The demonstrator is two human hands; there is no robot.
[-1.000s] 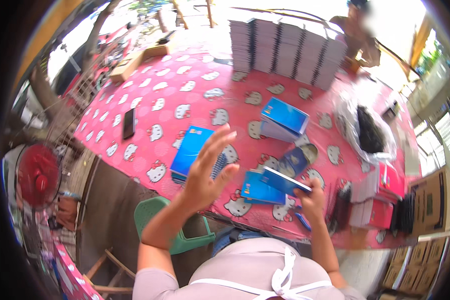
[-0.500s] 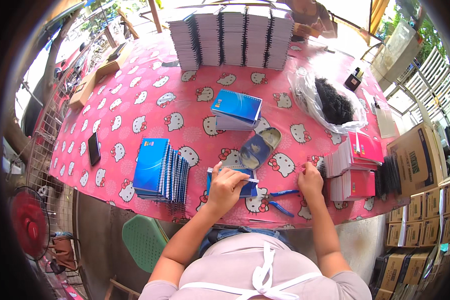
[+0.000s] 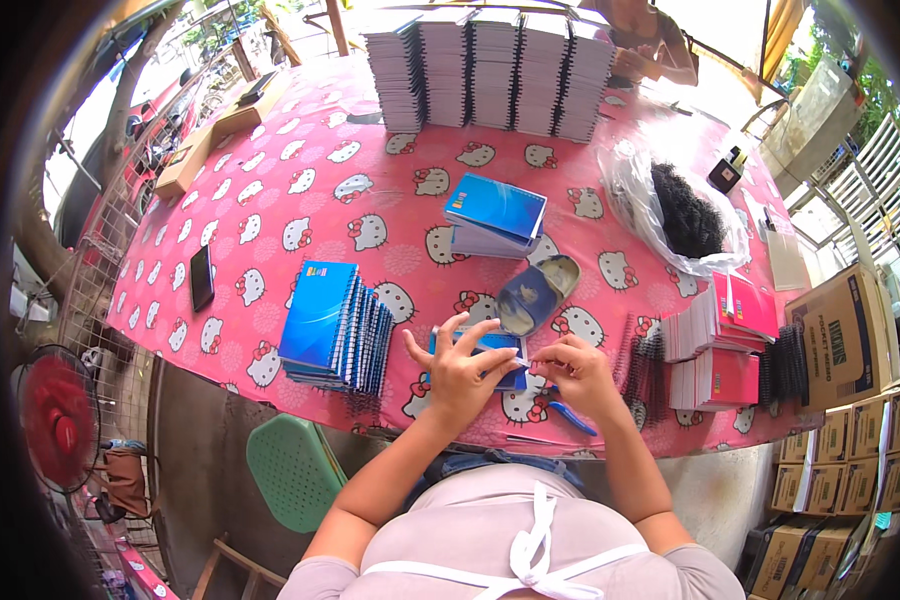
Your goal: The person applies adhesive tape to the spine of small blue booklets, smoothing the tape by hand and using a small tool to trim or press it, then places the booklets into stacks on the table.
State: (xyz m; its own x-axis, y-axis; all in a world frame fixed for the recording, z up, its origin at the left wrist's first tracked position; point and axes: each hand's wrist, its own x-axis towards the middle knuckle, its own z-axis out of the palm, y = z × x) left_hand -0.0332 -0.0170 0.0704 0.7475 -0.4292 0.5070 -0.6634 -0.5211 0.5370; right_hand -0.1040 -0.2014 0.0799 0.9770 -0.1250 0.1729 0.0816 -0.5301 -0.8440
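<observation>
A small blue notebook (image 3: 510, 380) lies at the near middle of the table, mostly beneath my left hand (image 3: 460, 382). My left thumb and index finger pinch its whitish edge; the other fingers are raised and spread. My right hand (image 3: 578, 374) meets them at the right end of that edge, fingertips pressed together. Whatever those fingertips hold is too small to make out. Just below my right hand are blue-handled pliers (image 3: 574, 420), partly covered by it. A blue slipper-shaped item (image 3: 536, 296) rests right beyond the notebook.
Blue spiral notebooks (image 3: 320, 320) are stacked at left, more blue notebooks (image 3: 495, 208) farther off. Black coils (image 3: 646, 365) and red-covered notebooks (image 3: 732, 380) stand right. Behind are a plastic bag (image 3: 630, 215) of black coils, tall notebook stacks (image 3: 495, 75) and another person (image 3: 645, 45). A phone (image 3: 202, 278) lies left.
My right hand has come left from beside the black coils to the notebook's edge. My left hand has shifted its pinch to that edge's right end and spread its other fingers. The view has shifted slightly.
</observation>
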